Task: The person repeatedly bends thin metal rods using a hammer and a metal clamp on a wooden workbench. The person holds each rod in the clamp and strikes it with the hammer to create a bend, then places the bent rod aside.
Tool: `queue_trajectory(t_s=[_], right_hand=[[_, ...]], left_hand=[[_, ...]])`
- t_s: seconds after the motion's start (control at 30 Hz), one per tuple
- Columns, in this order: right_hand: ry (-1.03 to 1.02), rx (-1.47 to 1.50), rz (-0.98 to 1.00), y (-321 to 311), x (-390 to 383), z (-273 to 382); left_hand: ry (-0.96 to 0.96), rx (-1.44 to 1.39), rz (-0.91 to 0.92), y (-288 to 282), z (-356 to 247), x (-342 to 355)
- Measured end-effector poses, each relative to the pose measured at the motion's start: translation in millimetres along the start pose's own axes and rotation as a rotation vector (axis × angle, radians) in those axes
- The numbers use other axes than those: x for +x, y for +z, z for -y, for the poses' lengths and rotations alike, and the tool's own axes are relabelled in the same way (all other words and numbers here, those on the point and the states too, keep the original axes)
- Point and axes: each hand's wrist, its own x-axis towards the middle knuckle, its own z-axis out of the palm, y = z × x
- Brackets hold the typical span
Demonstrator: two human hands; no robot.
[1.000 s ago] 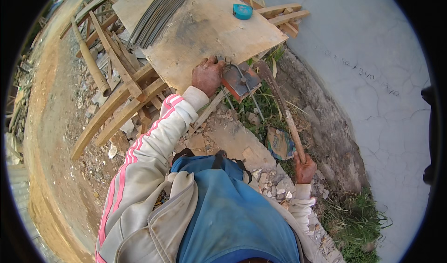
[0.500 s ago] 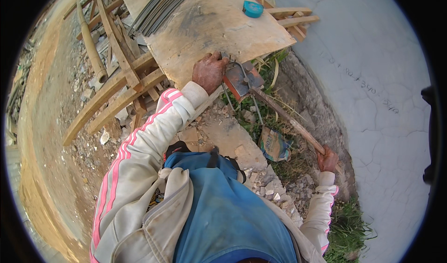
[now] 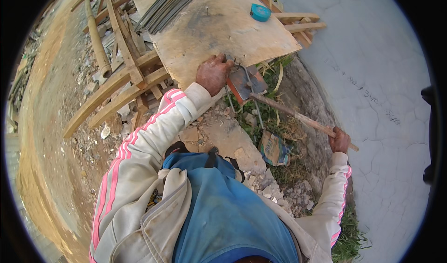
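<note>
My left hand (image 3: pixel 214 73) is closed at the near edge of a worn plywood board (image 3: pixel 270 39), its fingers folded over a thin bent steel rod (image 3: pixel 259 116); the exact grip is partly hidden. Beside those fingers a reddish, dark-topped metal block (image 3: pixel 247 82) sits at the board's edge, with the rod passing over it. From the block a long wooden handle (image 3: pixel 298 116) slants down to the right. My right hand (image 3: pixel 340 140) is wrapped round it near its far end, and a short stub sticks out beyond the fist.
A bundle of steel rods (image 3: pixel 172 4) and a teal tape measure (image 3: pixel 260 12) lie on the board. Timber beams (image 3: pixel 111 88) cross at the left over rubble. A cracked grey surface (image 3: pixel 382 170) fills the right. A crumpled bag (image 3: pixel 274 149) lies among weeds below the block.
My right hand has swung the wooden handle up and to the right, so it lies flatter. The left hand stays beside the block. The whole view has shifted slightly.
</note>
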Motion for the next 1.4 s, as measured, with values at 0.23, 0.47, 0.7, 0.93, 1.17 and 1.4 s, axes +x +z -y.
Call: queue_trajectory(t_s=[0.23, 0.47, 0.7, 0.93, 1.17, 1.4], right_hand=[[0.172, 0.006, 0.098, 2.6, -22.3, 13.6], [0.202, 0.013, 0.262, -4.5, -22.6, 15.5], [0.322, -0.07, 0.193, -16.1, -51.5, 35.9], [0.623, -0.138, 0.162, -51.1, -177.3, 153.7], [0.777, -0.052, 0.211, -70.7, -218.9, 249.1], [0.7, 0.009, 0.174, -89.5, -214.4, 261.9]], left_hand=[[0.015, -0.013, 0.0, 0.6, 1.3, 0.7], [0.014, -0.026, 0.005, 1.1, 2.3, 0.6], [0.058, -0.024, 0.015, -0.6, 3.9, 3.4], [0.055, -0.019, 0.099, -3.1, 5.3, 5.9], [0.09, -0.093, 0.067, -3.5, 8.5, 5.0], [0.29, -0.143, 0.178, -13.5, 27.1, 4.7]])
